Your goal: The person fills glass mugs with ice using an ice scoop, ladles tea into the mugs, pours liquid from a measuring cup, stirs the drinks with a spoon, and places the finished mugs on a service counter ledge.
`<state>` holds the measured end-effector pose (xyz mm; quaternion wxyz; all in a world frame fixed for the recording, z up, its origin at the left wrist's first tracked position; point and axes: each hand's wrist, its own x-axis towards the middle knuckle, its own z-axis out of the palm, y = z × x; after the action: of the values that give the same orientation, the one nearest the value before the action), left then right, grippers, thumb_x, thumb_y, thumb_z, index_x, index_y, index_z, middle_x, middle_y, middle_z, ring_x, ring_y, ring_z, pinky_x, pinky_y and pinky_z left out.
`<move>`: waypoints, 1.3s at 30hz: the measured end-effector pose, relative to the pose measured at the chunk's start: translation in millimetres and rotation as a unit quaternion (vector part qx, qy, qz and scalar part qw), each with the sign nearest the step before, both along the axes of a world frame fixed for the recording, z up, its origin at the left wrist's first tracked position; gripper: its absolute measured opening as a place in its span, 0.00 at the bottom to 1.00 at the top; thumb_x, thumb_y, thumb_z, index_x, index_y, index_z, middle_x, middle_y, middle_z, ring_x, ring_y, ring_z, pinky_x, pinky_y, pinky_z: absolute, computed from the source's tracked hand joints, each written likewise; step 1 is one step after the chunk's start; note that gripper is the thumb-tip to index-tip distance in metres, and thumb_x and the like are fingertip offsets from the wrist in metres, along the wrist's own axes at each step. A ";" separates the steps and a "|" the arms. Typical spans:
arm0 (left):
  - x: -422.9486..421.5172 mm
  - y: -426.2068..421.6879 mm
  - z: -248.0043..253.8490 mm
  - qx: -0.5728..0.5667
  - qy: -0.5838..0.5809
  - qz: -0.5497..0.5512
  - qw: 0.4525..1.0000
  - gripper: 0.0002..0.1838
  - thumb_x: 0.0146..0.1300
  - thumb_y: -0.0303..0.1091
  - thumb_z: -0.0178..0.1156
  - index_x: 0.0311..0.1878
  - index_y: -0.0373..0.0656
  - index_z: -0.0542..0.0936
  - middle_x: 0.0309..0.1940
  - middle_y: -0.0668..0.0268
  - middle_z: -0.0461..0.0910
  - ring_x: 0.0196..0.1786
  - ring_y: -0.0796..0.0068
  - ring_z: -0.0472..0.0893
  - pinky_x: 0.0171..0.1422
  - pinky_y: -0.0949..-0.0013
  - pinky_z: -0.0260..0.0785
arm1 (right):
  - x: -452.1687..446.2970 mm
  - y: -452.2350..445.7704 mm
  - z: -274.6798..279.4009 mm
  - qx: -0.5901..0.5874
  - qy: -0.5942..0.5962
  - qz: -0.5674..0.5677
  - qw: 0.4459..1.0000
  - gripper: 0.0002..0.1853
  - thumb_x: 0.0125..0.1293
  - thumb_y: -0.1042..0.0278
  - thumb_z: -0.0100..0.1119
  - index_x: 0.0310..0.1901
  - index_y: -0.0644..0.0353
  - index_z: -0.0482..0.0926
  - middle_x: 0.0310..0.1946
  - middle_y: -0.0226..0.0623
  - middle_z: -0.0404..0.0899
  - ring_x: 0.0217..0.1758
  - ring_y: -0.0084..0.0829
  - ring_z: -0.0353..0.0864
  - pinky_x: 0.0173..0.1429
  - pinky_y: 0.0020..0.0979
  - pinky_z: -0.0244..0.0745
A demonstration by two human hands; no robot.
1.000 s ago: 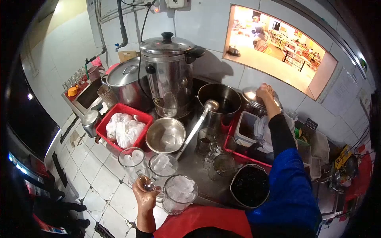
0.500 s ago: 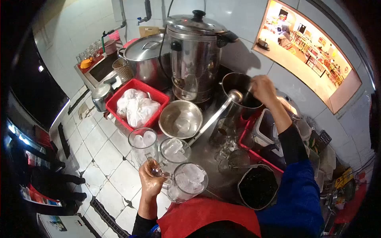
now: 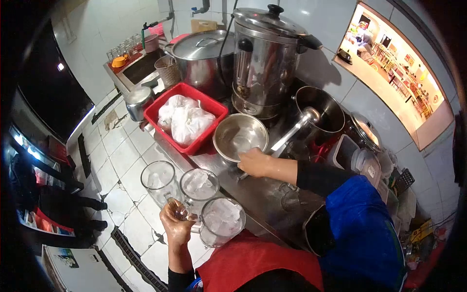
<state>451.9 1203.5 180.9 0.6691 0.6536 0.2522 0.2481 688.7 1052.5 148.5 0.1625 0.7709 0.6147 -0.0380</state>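
Note:
My left hand (image 3: 177,221) is wrapped round the handles of glass mugs holding ice. One mug (image 3: 222,222) is at its right, another (image 3: 199,185) above it, and a third (image 3: 158,177) at the upper left. My right hand (image 3: 253,162), fingers closed, is at the near rim of a steel bowl (image 3: 241,131); what it grips there is hidden. Just right of that hand, a long-handled ladle (image 3: 296,127) slants up with its round end over the rim of an open steel pot (image 3: 325,108).
A red basin (image 3: 187,146) with white bags stands behind the mugs. Behind it are a lidded pot (image 3: 199,53) and a tall steel urn (image 3: 265,63). Plastic containers (image 3: 366,165) sit at the right. Someone in dark clothing (image 3: 61,209) is at the far left.
My right hand has come down and left from above the open pot to the bowl. My left hand still holds the mugs. The view has shifted, so the counter items appear farther right.

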 end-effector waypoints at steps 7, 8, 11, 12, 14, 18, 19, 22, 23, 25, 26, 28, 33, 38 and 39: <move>-13.0 12.1 -20.3 0.004 -0.009 0.008 1.000 0.18 0.29 0.12 0.49 0.25 0.45 0.61 0.22 0.74 0.59 0.22 0.86 0.59 0.23 0.81 0.55 | 16.1 -17.8 19.8 -0.125 -0.131 -0.170 0.969 0.07 0.47 0.65 0.60 0.28 0.54 0.83 0.29 0.29 0.80 0.32 0.30 0.80 0.21 0.35 0.72; -13.5 10.9 -19.6 0.004 -0.010 0.006 1.000 0.18 0.29 0.12 0.49 0.25 0.45 0.61 0.22 0.74 0.59 0.22 0.86 0.59 0.23 0.81 0.55 | 32.8 -23.6 12.1 -0.175 -0.117 -0.188 0.959 0.07 0.48 0.65 0.60 0.29 0.54 0.83 0.28 0.28 0.80 0.30 0.29 0.80 0.20 0.35 0.71; -10.5 5.6 -15.2 -0.024 -0.012 0.006 1.000 0.18 0.28 0.12 0.49 0.25 0.44 0.62 0.22 0.73 0.60 0.22 0.85 0.59 0.23 0.81 0.55 | 53.6 -36.3 -14.5 -0.151 -0.112 -0.186 0.965 0.08 0.48 0.66 0.59 0.31 0.54 0.83 0.29 0.28 0.81 0.29 0.29 0.80 0.23 0.37 0.74; -8.8 2.1 -10.7 -0.041 -0.014 0.010 0.999 0.17 0.29 0.13 0.51 0.23 0.44 0.63 0.20 0.76 0.59 0.22 0.87 0.59 0.23 0.82 0.53 | 52.0 -38.2 -8.2 -0.104 -0.133 -0.139 0.976 0.08 0.48 0.67 0.59 0.32 0.54 0.83 0.29 0.29 0.81 0.30 0.30 0.81 0.25 0.37 0.74; -6.1 -1.2 -7.0 -0.056 -0.017 0.011 0.998 0.16 0.30 0.13 0.53 0.22 0.44 0.63 0.19 0.78 0.59 0.22 0.88 0.58 0.24 0.83 0.51 | 49.8 -41.0 3.8 -0.091 -0.131 -0.127 0.979 0.07 0.50 0.67 0.57 0.30 0.54 0.83 0.30 0.32 0.81 0.32 0.32 0.81 0.28 0.36 0.76; -2.0 1.0 -8.7 -0.014 -0.011 -0.031 0.999 0.17 0.27 0.13 0.44 0.25 0.44 0.62 0.22 0.74 0.58 0.22 0.85 0.57 0.22 0.81 0.53 | 49.8 -53.9 19.4 -0.024 -0.123 -0.110 0.986 0.08 0.51 0.68 0.53 0.31 0.56 0.82 0.28 0.35 0.80 0.34 0.35 0.81 0.30 0.36 0.75; -0.1 -0.4 -1.8 -0.028 -0.011 -0.028 0.999 0.16 0.28 0.14 0.49 0.24 0.44 0.63 0.20 0.76 0.59 0.22 0.86 0.58 0.23 0.82 0.52 | 47.5 -58.0 33.1 0.026 -0.122 -0.118 0.985 0.07 0.51 0.69 0.53 0.30 0.57 0.81 0.28 0.36 0.80 0.34 0.36 0.80 0.30 0.36 0.75; 9.8 -3.6 15.5 -0.042 -0.015 -0.035 0.998 0.15 0.29 0.16 0.54 0.23 0.43 0.64 0.19 0.77 0.61 0.23 0.87 0.59 0.24 0.82 0.51 | 48.9 -76.5 77.0 0.117 -0.116 -0.130 0.978 0.06 0.52 0.69 0.52 0.28 0.60 0.77 0.28 0.40 0.76 0.34 0.38 0.77 0.34 0.36 0.74; 14.1 -4.2 18.2 -0.043 -0.020 -0.049 0.998 0.15 0.29 0.16 0.54 0.23 0.43 0.64 0.19 0.78 0.61 0.23 0.87 0.59 0.24 0.82 0.51 | 55.1 -82.7 87.0 0.157 -0.119 -0.143 0.970 0.06 0.52 0.69 0.53 0.30 0.60 0.76 0.29 0.41 0.75 0.34 0.38 0.77 0.34 0.37 0.74; 24.1 -6.7 26.0 -0.063 -0.027 -0.072 0.995 0.15 0.28 0.16 0.55 0.22 0.43 0.64 0.19 0.78 0.61 0.23 0.88 0.59 0.25 0.82 0.51 | 71.3 -101.5 102.5 0.224 -0.104 -0.176 0.953 0.06 0.51 0.70 0.53 0.32 0.60 0.75 0.31 0.40 0.74 0.33 0.39 0.77 0.36 0.38 0.73; 31.3 -8.3 28.3 -0.061 -0.029 -0.075 0.995 0.15 0.28 0.16 0.55 0.22 0.43 0.64 0.19 0.78 0.61 0.23 0.88 0.59 0.25 0.82 0.51 | 80.8 -111.9 109.0 0.251 -0.086 -0.196 0.944 0.06 0.51 0.71 0.54 0.33 0.59 0.74 0.32 0.40 0.73 0.33 0.40 0.76 0.37 0.38 0.73; 46.1 -12.1 31.4 -0.040 -0.044 -0.125 0.990 0.16 0.28 0.15 0.56 0.22 0.43 0.64 0.19 0.78 0.61 0.22 0.88 0.59 0.25 0.82 0.51 | 96.2 -132.6 115.7 0.277 -0.037 -0.291 0.915 0.06 0.54 0.68 0.54 0.35 0.56 0.73 0.31 0.38 0.70 0.34 0.39 0.74 0.39 0.35 0.73; 90.5 -31.1 44.6 -0.043 -0.022 -0.220 0.974 0.18 0.28 0.11 0.59 0.23 0.42 0.65 0.20 0.77 0.63 0.23 0.87 0.61 0.24 0.80 0.54 | 148.3 -183.6 84.7 0.439 0.032 -0.302 0.846 0.10 0.56 0.66 0.54 0.37 0.64 0.73 0.38 0.44 0.74 0.40 0.39 0.75 0.42 0.37 0.72; 132.6 -51.1 54.6 0.013 -0.025 -0.308 0.951 0.19 0.27 0.13 0.62 0.25 0.42 0.68 0.22 0.77 0.65 0.26 0.86 0.64 0.29 0.80 0.56 | 162.7 -201.7 69.3 0.491 -0.091 -0.348 0.793 0.10 0.53 0.70 0.56 0.36 0.64 0.76 0.26 0.51 0.77 0.33 0.47 0.78 0.38 0.40 0.73; 138.8 -55.1 58.5 0.019 -0.024 -0.320 0.947 0.19 0.28 0.13 0.62 0.26 0.41 0.68 0.23 0.76 0.66 0.27 0.86 0.65 0.30 0.80 0.58 | 164.5 -202.8 69.2 0.491 -0.092 -0.350 0.792 0.10 0.53 0.70 0.56 0.36 0.64 0.76 0.26 0.51 0.77 0.33 0.47 0.78 0.38 0.40 0.73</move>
<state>590.8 1148.4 239.5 0.7068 0.7062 0.0089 0.0416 853.2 849.7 217.7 -0.2067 0.9093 0.2205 0.2862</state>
